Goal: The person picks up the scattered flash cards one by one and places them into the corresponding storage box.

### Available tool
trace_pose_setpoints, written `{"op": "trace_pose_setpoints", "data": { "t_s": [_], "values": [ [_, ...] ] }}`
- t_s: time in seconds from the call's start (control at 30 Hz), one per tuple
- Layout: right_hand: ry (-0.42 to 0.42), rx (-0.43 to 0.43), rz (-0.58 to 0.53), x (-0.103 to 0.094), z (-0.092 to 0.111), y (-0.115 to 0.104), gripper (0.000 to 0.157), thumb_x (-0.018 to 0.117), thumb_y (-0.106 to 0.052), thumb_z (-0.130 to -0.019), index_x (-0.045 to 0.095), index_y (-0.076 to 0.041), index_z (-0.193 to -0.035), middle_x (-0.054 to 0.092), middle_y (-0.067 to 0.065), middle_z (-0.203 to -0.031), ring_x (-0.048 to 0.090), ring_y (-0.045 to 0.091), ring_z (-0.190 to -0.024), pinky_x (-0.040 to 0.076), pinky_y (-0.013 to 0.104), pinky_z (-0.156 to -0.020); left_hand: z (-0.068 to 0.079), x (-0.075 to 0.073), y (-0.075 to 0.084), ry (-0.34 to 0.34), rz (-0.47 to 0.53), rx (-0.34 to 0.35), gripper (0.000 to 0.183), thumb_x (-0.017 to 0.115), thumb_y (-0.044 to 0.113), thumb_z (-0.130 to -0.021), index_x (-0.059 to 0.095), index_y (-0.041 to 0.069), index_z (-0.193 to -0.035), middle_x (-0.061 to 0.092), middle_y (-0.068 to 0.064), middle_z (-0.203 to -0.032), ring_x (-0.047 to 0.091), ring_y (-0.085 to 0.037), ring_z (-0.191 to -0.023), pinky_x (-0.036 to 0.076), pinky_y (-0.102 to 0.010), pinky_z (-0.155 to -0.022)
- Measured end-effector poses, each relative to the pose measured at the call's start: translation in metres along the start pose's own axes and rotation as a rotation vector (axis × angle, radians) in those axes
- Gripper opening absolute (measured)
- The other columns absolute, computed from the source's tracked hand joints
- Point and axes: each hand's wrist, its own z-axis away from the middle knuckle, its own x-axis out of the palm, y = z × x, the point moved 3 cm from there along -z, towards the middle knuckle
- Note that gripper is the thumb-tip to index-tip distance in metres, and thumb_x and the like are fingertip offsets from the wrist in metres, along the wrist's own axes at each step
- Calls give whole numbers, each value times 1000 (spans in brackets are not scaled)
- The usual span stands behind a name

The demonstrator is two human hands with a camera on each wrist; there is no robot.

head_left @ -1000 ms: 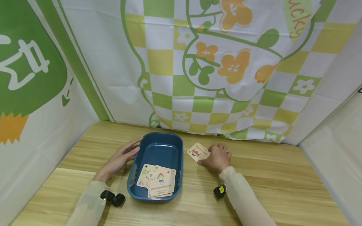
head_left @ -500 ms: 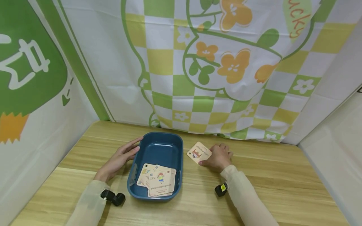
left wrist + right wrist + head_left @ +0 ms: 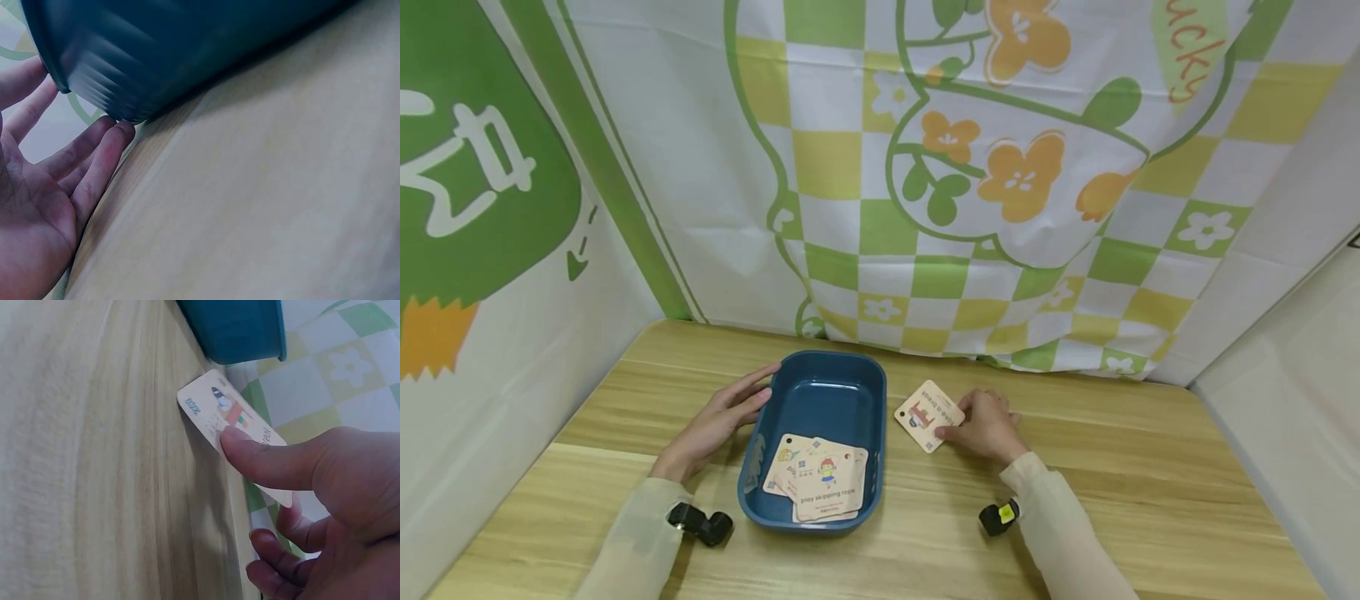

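A square picture card [image 3: 923, 412] printed "take a break" is pinched by my right hand [image 3: 987, 423], thumb on its face and fingers behind it. In the right wrist view the card [image 3: 215, 403] tilts up off the table, with a shadow beneath it. My left hand [image 3: 718, 421] touches the left side of a deep blue tray [image 3: 826, 360] with extended fingers. From the left wrist view, the fingertips [image 3: 125, 128] meet the tray's outer wall [image 3: 144, 56]. Several cards [image 3: 827, 483] overlap at the near end inside the tray, the top one reading "play skipping rope".
The wooden table [image 3: 1097, 500] ends at a checked, flower-printed cloth [image 3: 955, 275] along the back. White walls with green print stand at the left. Each wrist carries a small black camera [image 3: 1000, 517].
My right hand has shifted slightly right and nearer, and the pinched card has turned so more of its face shows. The left hand and tray have stayed in place.
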Motion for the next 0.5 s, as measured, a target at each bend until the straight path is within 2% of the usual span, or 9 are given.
{"op": "trace_pose_setpoints", "data": {
  "t_s": [0.27, 0.5],
  "values": [
    [3, -73, -52, -2, 11, 2, 24, 87, -22, -83, 69, -8, -90, 59, 2, -82, 50, 23, -81, 31, 46, -80, 0, 0, 0, 0, 4, 1, 55, 49, 33, -109, 34, 19, -160, 31, -19, -161, 38, -42, -141, 46, -21, -98],
    [53, -137, -55, 0, 22, 4, 17, 84, -19, -86, 74, -8, -93, 61, 4, -95, 52, 23, -89, 32, 51, -88, 0, 1, 1, 2, -2, -8, 55, 49, 34, -109, 34, 20, -160, 31, -18, -161, 36, -41, -142, 46, -22, -99]
  ]
}}
